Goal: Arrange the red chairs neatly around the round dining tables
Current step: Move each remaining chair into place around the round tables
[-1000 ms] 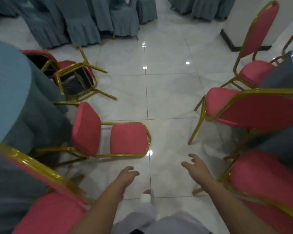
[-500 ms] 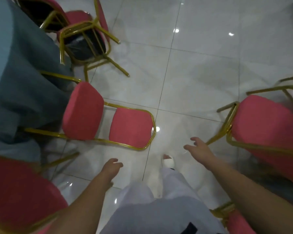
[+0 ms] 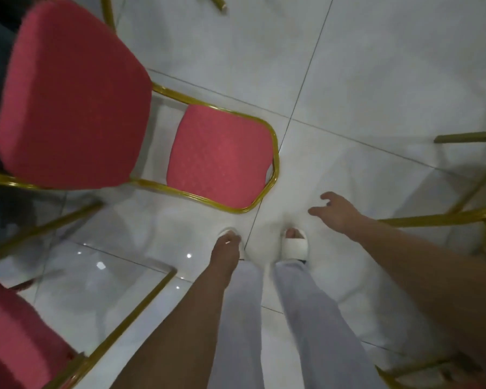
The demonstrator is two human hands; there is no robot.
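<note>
Nearby, the red chair [image 3: 219, 155] shows rounded cushions, gold tubing.

Both arms are bare and reach down and forward. The left arm [image 3: 180, 318] comes up from the bottom of the view, nearly straight. The left hand [image 3: 227, 246] hangs at its end with the fingers pointing down and a little bent. It holds nothing. The right arm [image 3: 432, 276] comes in from the right side. The right hand [image 3: 337, 213] is held out, palm down, with the fingers spread apart and softly curled. It holds nothing and touches nothing.
</note>
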